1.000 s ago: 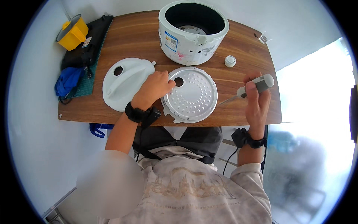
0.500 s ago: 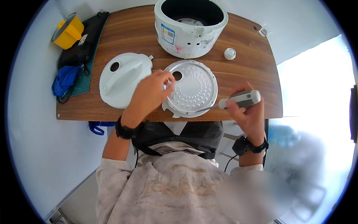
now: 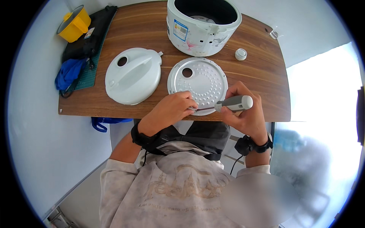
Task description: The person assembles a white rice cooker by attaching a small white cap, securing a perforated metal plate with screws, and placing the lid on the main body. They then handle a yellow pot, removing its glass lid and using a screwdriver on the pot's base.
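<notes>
A grey and white screwdriver [image 3: 235,103] is gripped in my right hand [image 3: 249,116], its shaft pointing left. The tip rests at the near rim of a round, dimpled metal inner lid [image 3: 208,81] with a hole through it. Beside that tip my left hand [image 3: 169,109] has its fingers closed together at the lid's near-left edge. What they pinch is hidden. To the left lies a white plastic outer lid [image 3: 134,85] with a round hole. Behind the metal lid stands a white, flower-printed rice cooker body [image 3: 203,38], open at the top.
A small white cap [image 3: 240,54] sits to the right of the cooker. On the left are a yellow pot [image 3: 74,26], a black case [image 3: 78,49], a blue cloth [image 3: 69,74] and a green mat [image 3: 86,78]. The table's front edge [image 3: 95,117] runs close to my hands.
My left hand has moved right and nearer, from the metal lid's left side to its near edge. The screwdriver has shifted slightly left with its tip now beside those fingers.
</notes>
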### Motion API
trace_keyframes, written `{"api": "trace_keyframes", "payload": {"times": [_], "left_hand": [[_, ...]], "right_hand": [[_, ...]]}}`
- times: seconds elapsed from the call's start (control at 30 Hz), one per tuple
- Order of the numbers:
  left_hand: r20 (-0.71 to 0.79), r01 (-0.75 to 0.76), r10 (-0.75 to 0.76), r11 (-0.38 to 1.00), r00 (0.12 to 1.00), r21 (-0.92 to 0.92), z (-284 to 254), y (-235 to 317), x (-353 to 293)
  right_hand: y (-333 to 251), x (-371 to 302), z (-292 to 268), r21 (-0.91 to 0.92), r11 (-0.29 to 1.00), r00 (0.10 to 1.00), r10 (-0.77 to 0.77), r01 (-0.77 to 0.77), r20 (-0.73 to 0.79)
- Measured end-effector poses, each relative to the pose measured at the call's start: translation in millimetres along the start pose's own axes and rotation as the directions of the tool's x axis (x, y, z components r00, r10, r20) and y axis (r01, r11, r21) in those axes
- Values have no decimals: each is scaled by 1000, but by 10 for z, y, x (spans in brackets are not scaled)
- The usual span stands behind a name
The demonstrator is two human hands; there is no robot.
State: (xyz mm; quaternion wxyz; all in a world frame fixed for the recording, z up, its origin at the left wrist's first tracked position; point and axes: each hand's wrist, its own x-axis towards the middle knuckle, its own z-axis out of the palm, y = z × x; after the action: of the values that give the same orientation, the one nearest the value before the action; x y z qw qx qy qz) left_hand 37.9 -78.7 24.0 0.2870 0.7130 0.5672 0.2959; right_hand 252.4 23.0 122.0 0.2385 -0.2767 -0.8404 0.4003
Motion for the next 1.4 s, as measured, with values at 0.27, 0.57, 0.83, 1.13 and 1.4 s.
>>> {"api": "trace_keyframes", "payload": {"times": [0.27,0.57,0.83,1.13,1.4], "left_hand": [[-14,8,-8,999,1000,-39,3,-7,17],[-186,2,5,999,983,39,169,-93,67],[-222,17,-4,998,975,57,105,-184,230],[-110,31,-39,997,993,-72,-10,-268,296],[-77,6,-12,997,997,-81,-58,-287,310]], "right_hand": [[7,29,26,-22,999,999,34,-34,-6],[62,44,42,-8,999,997,42,-43,-65],[135,118,29,-45,999,991,17,-23,-131],[112,188,41,-45,999,994,0,-5,-108],[102,211,65,-67,998,996,-7,2,-87]]}}
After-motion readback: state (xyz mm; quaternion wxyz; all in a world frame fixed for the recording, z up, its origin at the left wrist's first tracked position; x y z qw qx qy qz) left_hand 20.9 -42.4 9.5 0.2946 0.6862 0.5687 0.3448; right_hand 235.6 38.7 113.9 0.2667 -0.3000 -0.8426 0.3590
